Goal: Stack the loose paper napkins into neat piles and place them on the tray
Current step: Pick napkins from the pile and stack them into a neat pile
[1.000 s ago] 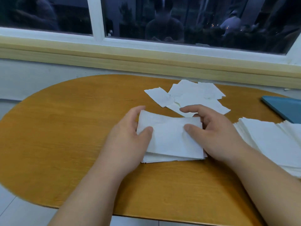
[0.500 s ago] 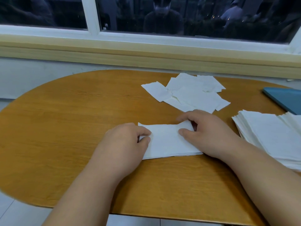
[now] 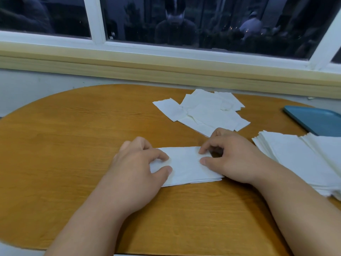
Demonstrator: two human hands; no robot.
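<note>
A small pile of napkins is held flat on the table, one end in each hand. Its left end is gripped by the left hand, with the thumb and first finger bent down on top of the paper. Its right end is pinched by the right hand in the same way. The hands are set apart, and the white middle of the small pile is seen between them. It is most likely held like this so that the edges can be pushed even from both sides and no sheet can slide out. Loose napkins are spread in a messy heap behind the small pile, a bit to the right, not touching it. They are probably left there to be picked up one by one. A big pile is laid to the right of the small pile, and it looks neat already. The tray is seen far to the right and behind the small pile, and only its corner is in view. No napkins can be seen on that corner. So the job is judged to be partly done: the loose napkins are not yet stacked, and the piles are not yet on the tray.
</note>
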